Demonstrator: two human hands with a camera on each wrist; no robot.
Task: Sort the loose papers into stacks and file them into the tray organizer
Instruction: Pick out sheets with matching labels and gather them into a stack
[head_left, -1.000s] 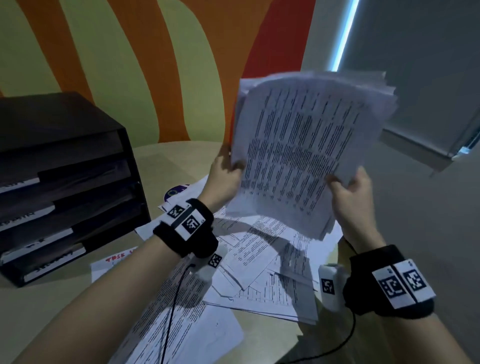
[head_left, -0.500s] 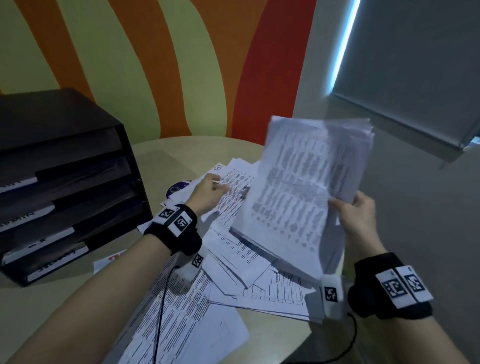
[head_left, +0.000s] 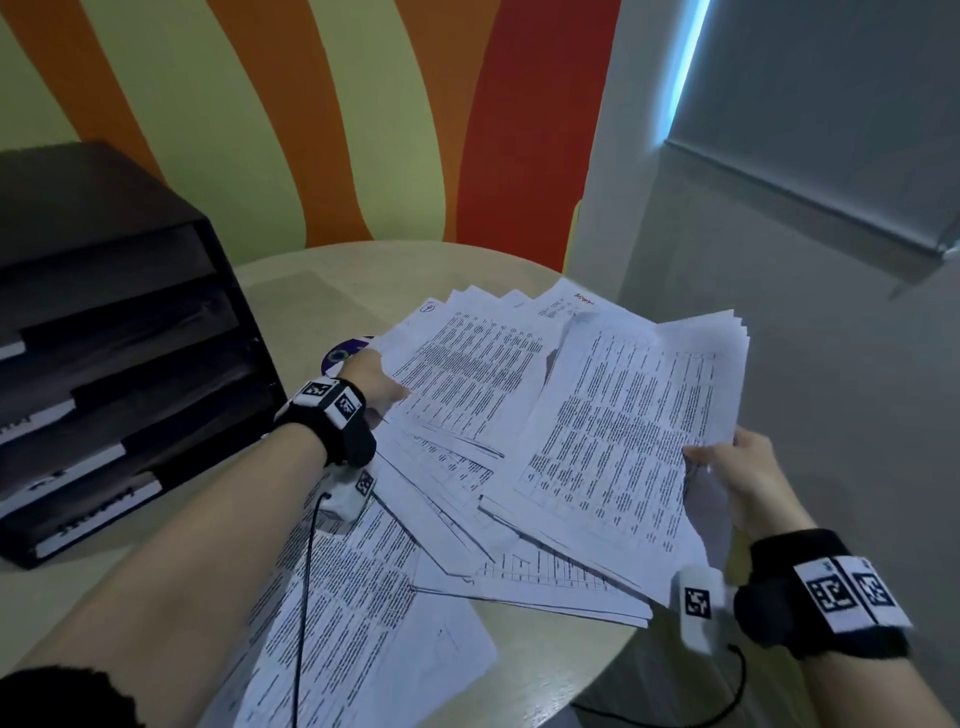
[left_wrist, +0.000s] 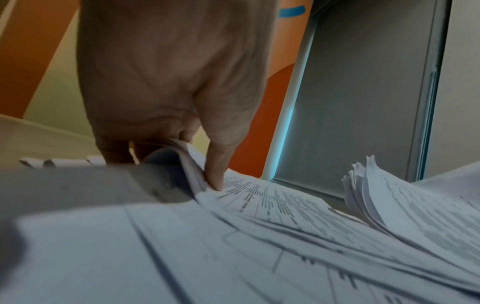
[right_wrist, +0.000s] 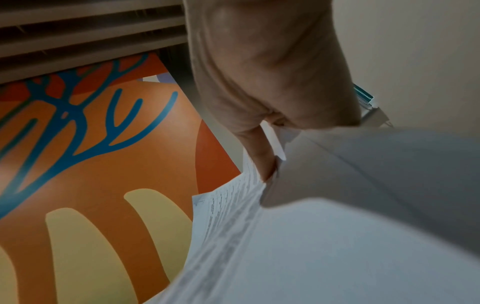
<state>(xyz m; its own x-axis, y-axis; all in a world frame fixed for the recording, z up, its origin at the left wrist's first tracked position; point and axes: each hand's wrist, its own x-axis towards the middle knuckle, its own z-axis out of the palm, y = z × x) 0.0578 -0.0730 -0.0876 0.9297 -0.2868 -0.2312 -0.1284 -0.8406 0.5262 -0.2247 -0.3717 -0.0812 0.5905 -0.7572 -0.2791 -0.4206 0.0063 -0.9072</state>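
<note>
Printed loose papers (head_left: 457, 467) lie spread over the round table (head_left: 332, 280). My right hand (head_left: 737, 467) grips a thick stack of printed sheets (head_left: 628, 441) by its near right edge, held low over the spread; in the right wrist view the thumb (right_wrist: 265, 162) presses on that stack (right_wrist: 337, 236). My left hand (head_left: 374, 384) pinches the left edge of several sheets (head_left: 467, 374) in the spread; the left wrist view shows that edge (left_wrist: 179, 164) curled up between thumb and fingers. The black tray organizer (head_left: 104, 338) stands at the left.
A purple round item (head_left: 343, 353) peeks out from under the papers beside my left hand. More sheets (head_left: 363, 623) hang over the table's near edge. A striped wall rises behind the table, and a grey wall with a window blind (head_left: 831, 130) stands to the right.
My left hand let go of the raised stack and went down to grip sheets on the table. My right hand lowered the stack from upright to nearly flat over the spread.
</note>
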